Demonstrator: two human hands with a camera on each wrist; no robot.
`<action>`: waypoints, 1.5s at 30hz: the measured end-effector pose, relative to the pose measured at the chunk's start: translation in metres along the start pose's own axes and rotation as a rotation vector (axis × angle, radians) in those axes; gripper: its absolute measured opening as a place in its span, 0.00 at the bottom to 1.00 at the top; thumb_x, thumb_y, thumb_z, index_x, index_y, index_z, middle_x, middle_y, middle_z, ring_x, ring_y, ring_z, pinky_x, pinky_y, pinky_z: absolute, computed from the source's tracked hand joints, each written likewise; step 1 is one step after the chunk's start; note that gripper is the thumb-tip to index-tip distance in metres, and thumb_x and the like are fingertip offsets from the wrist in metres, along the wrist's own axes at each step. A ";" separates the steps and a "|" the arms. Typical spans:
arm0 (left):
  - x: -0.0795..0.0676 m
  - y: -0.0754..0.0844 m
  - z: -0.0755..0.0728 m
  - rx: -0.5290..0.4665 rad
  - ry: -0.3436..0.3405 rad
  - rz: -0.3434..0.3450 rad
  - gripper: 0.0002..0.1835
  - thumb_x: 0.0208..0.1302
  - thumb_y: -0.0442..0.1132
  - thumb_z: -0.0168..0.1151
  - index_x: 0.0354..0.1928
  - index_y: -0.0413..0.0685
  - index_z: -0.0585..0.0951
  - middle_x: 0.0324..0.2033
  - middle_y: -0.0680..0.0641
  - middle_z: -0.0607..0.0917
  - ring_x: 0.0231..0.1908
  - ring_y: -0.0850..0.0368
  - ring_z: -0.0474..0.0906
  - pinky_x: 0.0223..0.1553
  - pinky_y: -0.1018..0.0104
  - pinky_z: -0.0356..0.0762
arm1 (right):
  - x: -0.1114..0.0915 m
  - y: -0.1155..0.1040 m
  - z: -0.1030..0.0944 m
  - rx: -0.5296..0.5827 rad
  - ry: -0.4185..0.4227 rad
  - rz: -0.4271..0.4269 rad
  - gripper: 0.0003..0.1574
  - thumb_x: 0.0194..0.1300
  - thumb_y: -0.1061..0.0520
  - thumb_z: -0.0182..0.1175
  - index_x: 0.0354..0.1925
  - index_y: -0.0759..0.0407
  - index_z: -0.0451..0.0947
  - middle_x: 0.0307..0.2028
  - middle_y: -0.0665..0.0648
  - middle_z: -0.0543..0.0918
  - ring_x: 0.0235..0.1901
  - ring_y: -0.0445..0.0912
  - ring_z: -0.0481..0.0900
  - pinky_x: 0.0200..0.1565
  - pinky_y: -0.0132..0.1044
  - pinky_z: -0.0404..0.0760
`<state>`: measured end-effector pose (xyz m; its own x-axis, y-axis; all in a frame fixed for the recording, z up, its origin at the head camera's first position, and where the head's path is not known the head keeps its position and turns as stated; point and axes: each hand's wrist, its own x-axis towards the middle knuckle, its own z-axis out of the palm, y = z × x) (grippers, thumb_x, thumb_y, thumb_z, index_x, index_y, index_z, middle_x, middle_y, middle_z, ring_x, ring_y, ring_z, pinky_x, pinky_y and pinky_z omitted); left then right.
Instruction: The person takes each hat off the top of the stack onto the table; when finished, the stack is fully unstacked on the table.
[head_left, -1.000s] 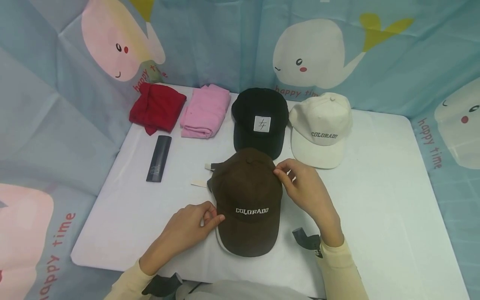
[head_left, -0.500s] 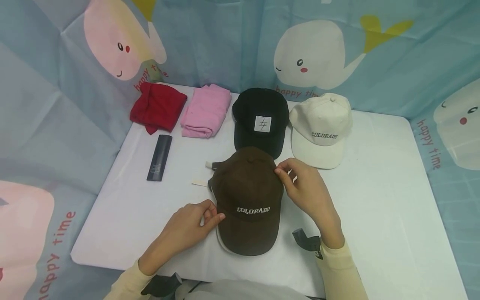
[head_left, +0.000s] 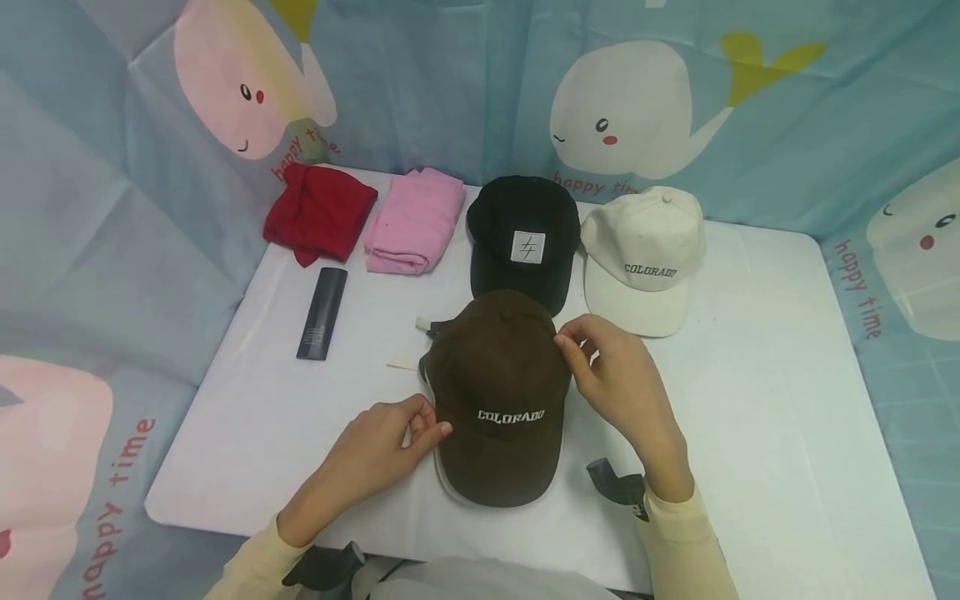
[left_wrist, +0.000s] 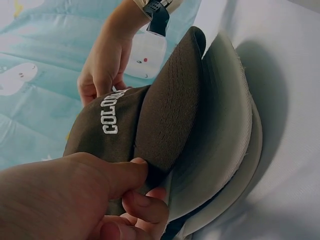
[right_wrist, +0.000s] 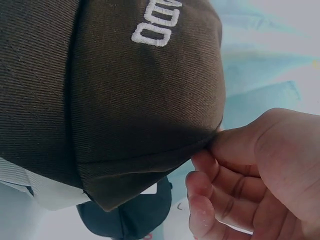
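A brown cap point(head_left: 502, 367) with white COLORADO lettering sits at the front middle of the table, brim toward the person. In the left wrist view it tops a stack, with pale brims point(left_wrist: 220, 135) fanned out beneath its own. My left hand point(head_left: 390, 437) pinches the brown cap at its side, where brim meets crown. With thumb and forefinger, my right hand point(head_left: 618, 375) pinches the crown's edge on the other side, drawing the cloth to a fold in the right wrist view. Straps stick out at the cap's left.
Behind stand a black cap point(head_left: 525, 204) with a white patch and a cream cap point(head_left: 648, 233). Folded red cloth point(head_left: 322, 212) and pink cloth point(head_left: 416, 221) lie at the back left, a dark flat case point(head_left: 322, 312) before them. Printed curtains surround the white table point(head_left: 780, 417).
Both hands keep their pinch on the brown cap. The cap has shifted very slightly away from the person and to the right, along with a small drift of the view.
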<state>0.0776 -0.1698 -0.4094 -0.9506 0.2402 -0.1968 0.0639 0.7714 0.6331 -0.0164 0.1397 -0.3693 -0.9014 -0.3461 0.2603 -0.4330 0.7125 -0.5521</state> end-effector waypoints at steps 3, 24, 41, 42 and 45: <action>0.001 0.001 -0.001 0.003 0.011 0.013 0.14 0.72 0.57 0.68 0.38 0.56 0.81 0.20 0.63 0.73 0.20 0.68 0.66 0.23 0.68 0.63 | -0.001 -0.001 -0.002 -0.004 0.020 -0.003 0.05 0.75 0.54 0.67 0.43 0.54 0.84 0.32 0.48 0.85 0.28 0.42 0.78 0.33 0.41 0.80; -0.001 0.011 -0.014 -0.005 0.049 0.046 0.13 0.72 0.55 0.70 0.39 0.56 0.81 0.20 0.62 0.72 0.19 0.66 0.63 0.21 0.68 0.62 | -0.002 -0.009 -0.013 0.015 0.125 -0.041 0.04 0.73 0.57 0.69 0.43 0.56 0.84 0.33 0.49 0.84 0.27 0.39 0.76 0.29 0.36 0.76; 0.005 0.015 -0.021 -0.004 0.115 0.060 0.11 0.72 0.53 0.70 0.37 0.59 0.79 0.20 0.61 0.72 0.19 0.65 0.63 0.21 0.67 0.61 | 0.012 -0.014 -0.018 0.024 0.166 -0.084 0.04 0.74 0.58 0.67 0.43 0.57 0.83 0.33 0.50 0.84 0.29 0.39 0.77 0.29 0.35 0.76; 0.005 0.015 -0.022 -0.003 0.127 0.067 0.11 0.72 0.53 0.70 0.37 0.59 0.79 0.20 0.61 0.72 0.19 0.65 0.63 0.21 0.67 0.62 | 0.013 -0.014 -0.018 0.025 0.168 -0.085 0.04 0.74 0.58 0.67 0.44 0.57 0.83 0.34 0.50 0.84 0.29 0.39 0.78 0.29 0.35 0.76; 0.008 0.014 -0.022 -0.001 0.158 0.081 0.11 0.72 0.52 0.70 0.38 0.59 0.78 0.21 0.61 0.72 0.20 0.64 0.64 0.22 0.67 0.62 | 0.016 -0.014 -0.017 0.027 0.173 -0.084 0.05 0.75 0.57 0.66 0.44 0.58 0.83 0.34 0.50 0.84 0.30 0.39 0.78 0.30 0.35 0.76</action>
<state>0.0647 -0.1702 -0.3860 -0.9781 0.2064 -0.0251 0.1423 0.7525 0.6430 -0.0242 0.1343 -0.3441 -0.8504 -0.2922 0.4375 -0.5088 0.6681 -0.5429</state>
